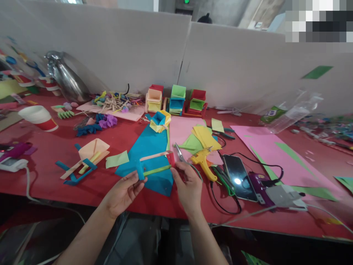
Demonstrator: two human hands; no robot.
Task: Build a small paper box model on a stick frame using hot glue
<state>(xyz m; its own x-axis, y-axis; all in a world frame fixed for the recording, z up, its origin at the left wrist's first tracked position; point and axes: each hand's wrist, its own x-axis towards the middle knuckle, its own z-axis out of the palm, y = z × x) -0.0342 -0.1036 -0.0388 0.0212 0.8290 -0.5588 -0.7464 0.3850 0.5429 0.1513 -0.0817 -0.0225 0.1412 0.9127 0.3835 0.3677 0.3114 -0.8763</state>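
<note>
Between my two hands is a small paper frame (157, 171) with a blue end, a red end, a pale pink bar and a green bar. My left hand (124, 191) pinches its blue end. At the other end, the fingers of my right hand (189, 186) close on the red piece and the green bar. Beneath the frame lies a blue paper sheet (160, 184). Scissors (180, 152) rest just beyond my right hand, with a yellow glue gun (202, 162) to their right. A folded blue and yellow paper piece (160, 120) stands farther back.
Three stacked paper-box models (176, 101) stand by the partition (124, 48). On the left are loose paper strips (77, 178), a paper cup (41, 117) and a metal jug (67, 79). To the right lie a phone (239, 176), cables and pink paper (286, 158).
</note>
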